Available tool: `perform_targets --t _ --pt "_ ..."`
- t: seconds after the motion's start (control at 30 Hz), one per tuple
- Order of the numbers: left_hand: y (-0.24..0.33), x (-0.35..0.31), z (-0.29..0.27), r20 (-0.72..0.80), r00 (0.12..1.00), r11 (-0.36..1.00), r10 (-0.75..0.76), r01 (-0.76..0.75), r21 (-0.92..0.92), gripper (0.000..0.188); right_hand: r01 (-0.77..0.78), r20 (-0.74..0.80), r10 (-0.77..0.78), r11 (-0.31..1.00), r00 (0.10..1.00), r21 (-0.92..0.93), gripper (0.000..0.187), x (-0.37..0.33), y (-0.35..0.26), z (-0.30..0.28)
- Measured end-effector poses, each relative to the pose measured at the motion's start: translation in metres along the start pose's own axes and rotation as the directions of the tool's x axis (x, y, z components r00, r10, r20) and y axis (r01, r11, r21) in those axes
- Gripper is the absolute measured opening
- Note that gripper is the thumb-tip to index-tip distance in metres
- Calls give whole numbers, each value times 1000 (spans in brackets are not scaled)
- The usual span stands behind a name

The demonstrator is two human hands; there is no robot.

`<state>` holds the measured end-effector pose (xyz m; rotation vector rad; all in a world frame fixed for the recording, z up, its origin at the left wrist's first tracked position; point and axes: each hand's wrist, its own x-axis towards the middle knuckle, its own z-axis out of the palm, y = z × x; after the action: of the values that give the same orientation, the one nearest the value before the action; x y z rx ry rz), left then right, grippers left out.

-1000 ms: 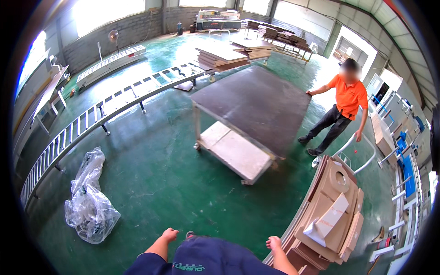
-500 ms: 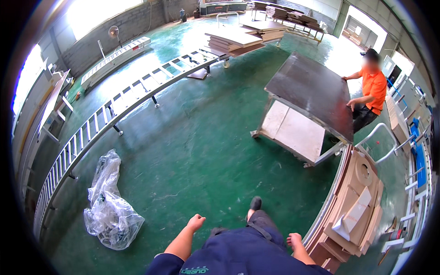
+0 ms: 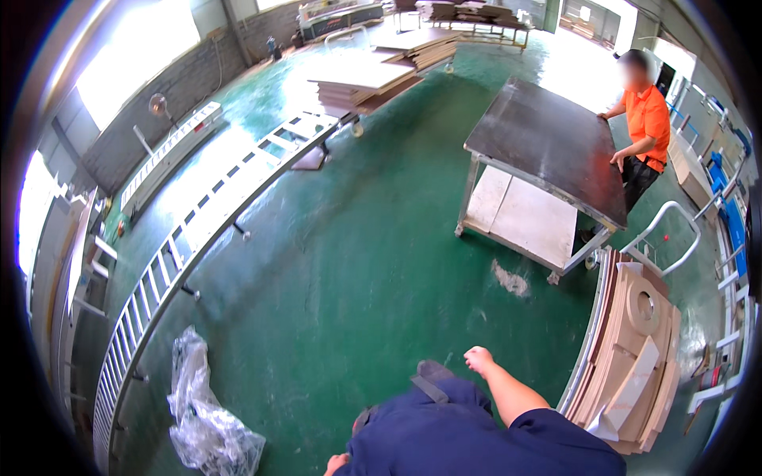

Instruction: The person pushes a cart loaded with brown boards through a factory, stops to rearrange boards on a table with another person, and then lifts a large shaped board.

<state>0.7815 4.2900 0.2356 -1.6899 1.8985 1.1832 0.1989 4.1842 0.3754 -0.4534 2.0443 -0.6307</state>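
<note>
Fingers curled, both hands free over green floor

Fingers of right hand [image 3: 479, 359] curled into a loose fist, gripping nothing, hanging beside the blue-trousered leg [image 3: 444, 420] in mid-stride. Left hand [image 3: 336, 462] only just shows at the lower edge, fingers curled too, holding nothing that can be seen. Nearest thing to right hand: a cart of stacked cut boards [image 3: 631, 349] just to the right, pale tan panels leaning on edge, one with a round hole, white metal handle rail [image 3: 663, 226] above it. Near left hand, further left on the green floor [image 3: 333, 262]: crumpled clear plastic bag [image 3: 202, 412], contents cannot be told. Ahead, well apart: wheeled metal trolley [image 3: 528, 214] with a dark board [image 3: 548, 143] as its top surface and a pale lower shelf; a person in an orange shirt [image 3: 644, 119] stands at its far side, both hands on the board edge. Long white roller conveyor [image 3: 198, 254] runs along the left. Stacks of flat boards [image 3: 361, 83] lie beyond it
</note>
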Motion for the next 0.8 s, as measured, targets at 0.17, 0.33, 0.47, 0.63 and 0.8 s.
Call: perform_targets --t 0.17,0.33,0.47,0.63,0.8 --pt "208 32 -186 37 979 825 -200 189 -532 29 221 0 -225 954 974 -202 14 58 -94 -14" --pt "258 157 -260 17 973 564 -232 148 -813 23 224 76 -222 974 972 -22 9 99 -137 -15" --pt "281 263 -311 81 966 609 -247 219 -763 24 175 32 -172 968 985 -181 11 134 -94 -36" --pt "302 399 -318 197 938 819 -285 345 -458 29 -274 -136 317 924 939 266 9 103 -84 -121" --pt "506 494 -407 256 942 968 218 -243 69 48 -281 -330 668 636 667 718 9 112 -35 -168"
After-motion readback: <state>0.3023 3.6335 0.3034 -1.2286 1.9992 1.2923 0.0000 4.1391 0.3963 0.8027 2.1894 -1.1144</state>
